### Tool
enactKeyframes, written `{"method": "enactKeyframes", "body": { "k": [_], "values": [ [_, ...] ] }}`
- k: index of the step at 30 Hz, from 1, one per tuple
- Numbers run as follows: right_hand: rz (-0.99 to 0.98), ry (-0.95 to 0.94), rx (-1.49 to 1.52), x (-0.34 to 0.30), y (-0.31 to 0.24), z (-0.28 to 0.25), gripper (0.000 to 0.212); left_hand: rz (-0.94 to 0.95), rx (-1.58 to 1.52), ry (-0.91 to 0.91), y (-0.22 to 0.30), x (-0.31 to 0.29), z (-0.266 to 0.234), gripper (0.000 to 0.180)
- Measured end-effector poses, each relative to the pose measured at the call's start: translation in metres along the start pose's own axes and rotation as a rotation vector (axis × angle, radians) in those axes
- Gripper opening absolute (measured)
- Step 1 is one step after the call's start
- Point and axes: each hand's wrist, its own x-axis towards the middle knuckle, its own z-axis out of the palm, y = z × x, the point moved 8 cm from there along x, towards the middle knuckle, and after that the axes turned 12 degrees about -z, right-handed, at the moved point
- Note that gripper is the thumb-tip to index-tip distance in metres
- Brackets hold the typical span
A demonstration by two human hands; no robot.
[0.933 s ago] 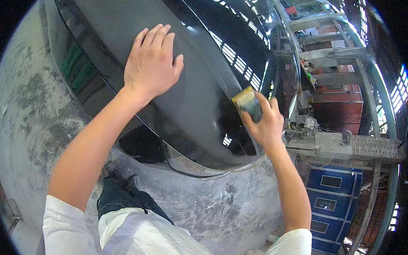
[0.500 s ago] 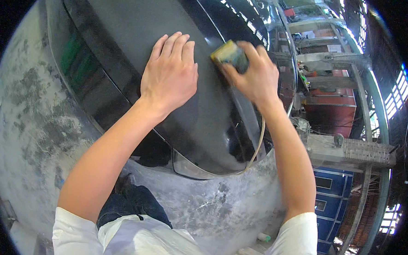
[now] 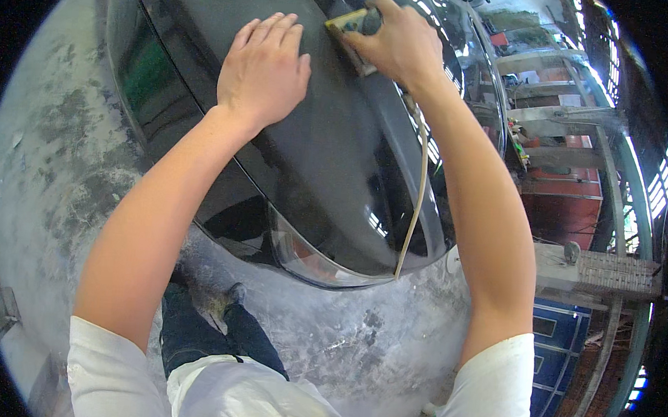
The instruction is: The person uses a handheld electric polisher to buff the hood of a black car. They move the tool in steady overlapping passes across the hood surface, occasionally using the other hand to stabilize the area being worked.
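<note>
A black car body panel (image 3: 325, 159) curves below me, its surface partly dull and partly glossy. On the dull part, my left hand (image 3: 261, 76) lies flat with its fingers stretched out and holds nothing. My right hand (image 3: 403, 50) is wrapped round a squarish hand-held sander (image 3: 347, 19) with a yellowish edge, placed against the panel near a body seam. Its underside is hidden. A thin pale hose (image 3: 418, 190) hangs below my right wrist and runs down over the car; where it joins the sander is covered by my hand.
A clear lamp (image 3: 309, 256) sits at the car's near corner. Grey, stained concrete floor (image 3: 57, 156) surrounds the car. To the right stand wooden shelving (image 3: 558, 118), a red cabinet (image 3: 564, 205) and a blue panelled structure (image 3: 557, 356).
My right hand has moved farther away along the panel with the sander. My left hand appears slightly farther up and left, still flat. The whole view has shifted a little.
</note>
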Motion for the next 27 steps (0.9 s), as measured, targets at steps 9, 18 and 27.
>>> {"method": "enactKeyframes", "body": {
  "k": [9,18,27],
  "values": [
    [0.112,0.021,0.068,-0.181,0.043,-0.011,0.064,0.066,0.099,-0.159,0.095,-0.065,0.017,0.056],
    [0.175,0.052,0.168,-0.347,0.073,-0.017,0.066,0.134,0.067,-0.14,0.088,-0.06,0.011,0.05],
    [0.16,0.076,0.182,-0.426,0.065,-0.02,0.063,0.085,0.013,-0.124,0.092,-0.061,0.008,0.046]
  ]
}}
